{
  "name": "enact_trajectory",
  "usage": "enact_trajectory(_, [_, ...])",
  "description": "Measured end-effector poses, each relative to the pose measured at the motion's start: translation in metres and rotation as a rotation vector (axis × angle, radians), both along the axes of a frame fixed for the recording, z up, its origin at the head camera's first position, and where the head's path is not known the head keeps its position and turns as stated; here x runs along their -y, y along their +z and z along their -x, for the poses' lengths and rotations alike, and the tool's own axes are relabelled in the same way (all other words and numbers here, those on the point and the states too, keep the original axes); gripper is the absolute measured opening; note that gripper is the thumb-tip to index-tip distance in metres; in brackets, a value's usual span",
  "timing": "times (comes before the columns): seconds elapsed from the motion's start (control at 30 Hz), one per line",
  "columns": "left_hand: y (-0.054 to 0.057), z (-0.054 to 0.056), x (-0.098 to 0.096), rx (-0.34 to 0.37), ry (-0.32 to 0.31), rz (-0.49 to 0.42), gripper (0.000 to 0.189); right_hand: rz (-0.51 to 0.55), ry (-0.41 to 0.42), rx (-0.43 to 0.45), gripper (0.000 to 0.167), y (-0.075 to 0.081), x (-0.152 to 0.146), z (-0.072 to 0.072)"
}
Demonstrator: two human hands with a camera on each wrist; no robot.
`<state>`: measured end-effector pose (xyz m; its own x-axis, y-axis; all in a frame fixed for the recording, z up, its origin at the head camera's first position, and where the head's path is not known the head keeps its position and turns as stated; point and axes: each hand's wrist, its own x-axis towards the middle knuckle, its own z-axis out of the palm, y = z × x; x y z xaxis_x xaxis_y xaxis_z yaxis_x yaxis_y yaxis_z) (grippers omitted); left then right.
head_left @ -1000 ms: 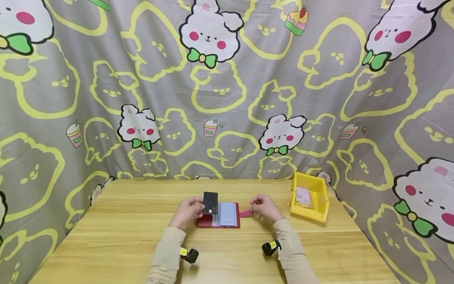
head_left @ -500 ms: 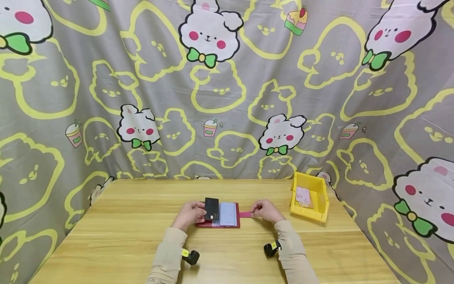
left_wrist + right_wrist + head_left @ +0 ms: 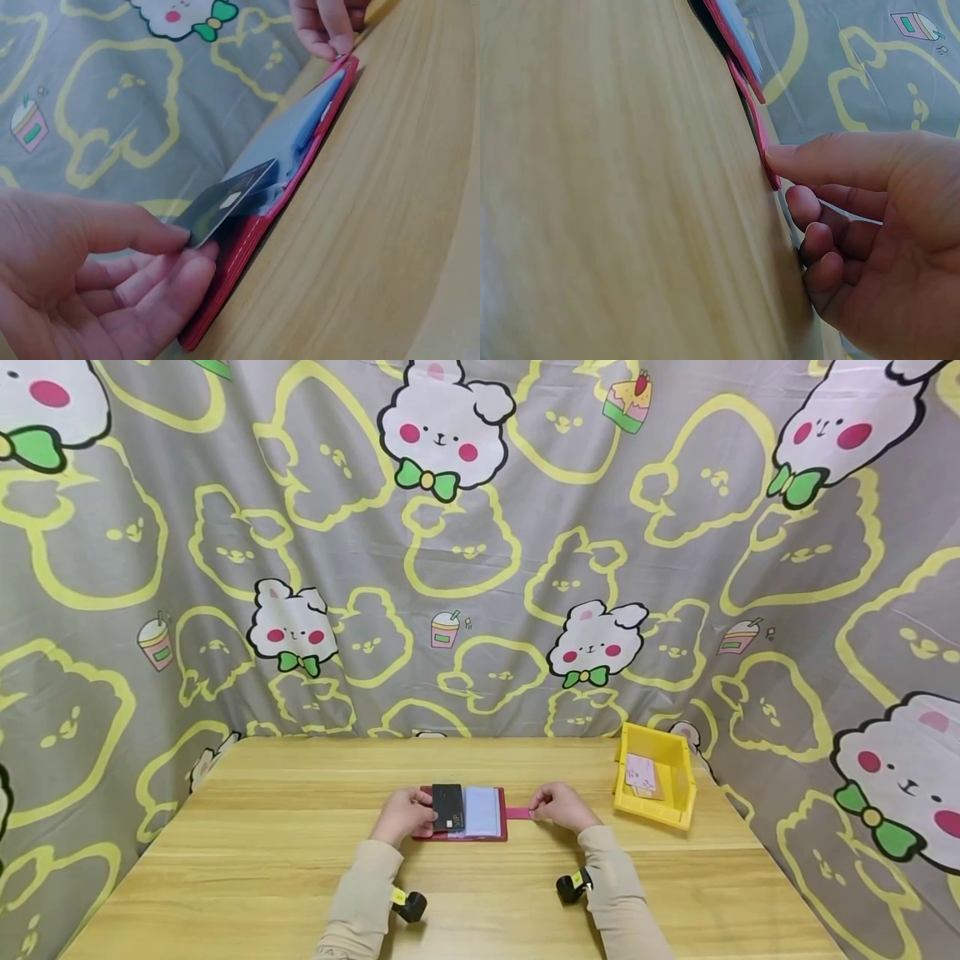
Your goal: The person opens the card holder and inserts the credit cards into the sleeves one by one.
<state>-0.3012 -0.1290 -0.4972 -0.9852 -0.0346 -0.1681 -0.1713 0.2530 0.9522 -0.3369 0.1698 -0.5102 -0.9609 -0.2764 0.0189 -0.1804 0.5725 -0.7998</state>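
My left hand (image 3: 403, 817) pinches a black VIP card (image 3: 447, 807) by its left edge, between thumb and fingers. Beneath the card lies an open red card holder (image 3: 504, 838), whose left half the card mostly covers. In the left wrist view the card (image 3: 225, 201) slants over the red cover (image 3: 238, 259), its far end at the clear plastic sleeves (image 3: 279, 139). Bluish sleeves (image 3: 482, 812) fill the holder's right half. At the right, my right hand (image 3: 564, 806) holds the end of the holder's pink strap (image 3: 517, 813), with the thumb on the strap (image 3: 763, 142) in the right wrist view.
A yellow bin (image 3: 677, 777) stands at the back right of the wooden table (image 3: 300, 777), with a pink card (image 3: 640, 772) inside. A printed grey curtain (image 3: 480, 685) hangs behind the table and along both sides. Each wrist bears a small black camera (image 3: 411, 906).
My left hand has brought the black card down and slightly right, from above the holder onto its left half. The pink strap, raised and bent earlier, now lies straighter in my right hand.
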Motion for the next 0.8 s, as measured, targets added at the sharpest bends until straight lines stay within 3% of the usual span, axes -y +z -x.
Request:
enact_trajectory(0.3, [0.006, -0.007, -0.009, 0.027, 0.003, 0.025, 0.027, -0.014, -0.005, -0.008, 0.009, -0.002, 0.001, 0.001])
enact_trajectory(0.8, [0.006, -0.008, -0.023, -0.025, -0.021, 0.073, 0.027, -0.001, -0.015, 0.003, 0.008, 0.0, 0.002, 0.0])
